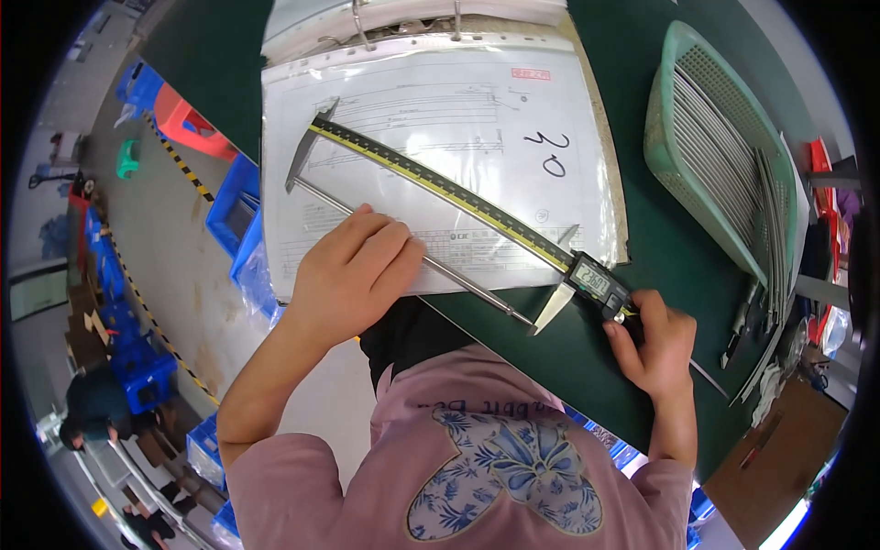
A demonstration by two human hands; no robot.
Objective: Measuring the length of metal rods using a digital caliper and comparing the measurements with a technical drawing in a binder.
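Observation:
A long digital caliper [440,189] lies slantwise over an open ring binder [587,119] with a drawing sheet in a clear sleeve. Between the caliper's jaws runs a thin metal rod [467,282], one end at the far left jaw, the other at the sliding jaw. My left hand [357,261] is closed around the rod near its middle. At the caliper's display end, my right hand [653,344] grips the slider, thumb and fingers near the small wheel. The caliper's display is lit.
A green plastic basket [653,137] full of metal rods stands at the right of the dark green table [550,367]. Beyond it lies a black-handled tool [741,325]. Blue bins [234,215] and a red stool [188,124] are at the left; people are farther off.

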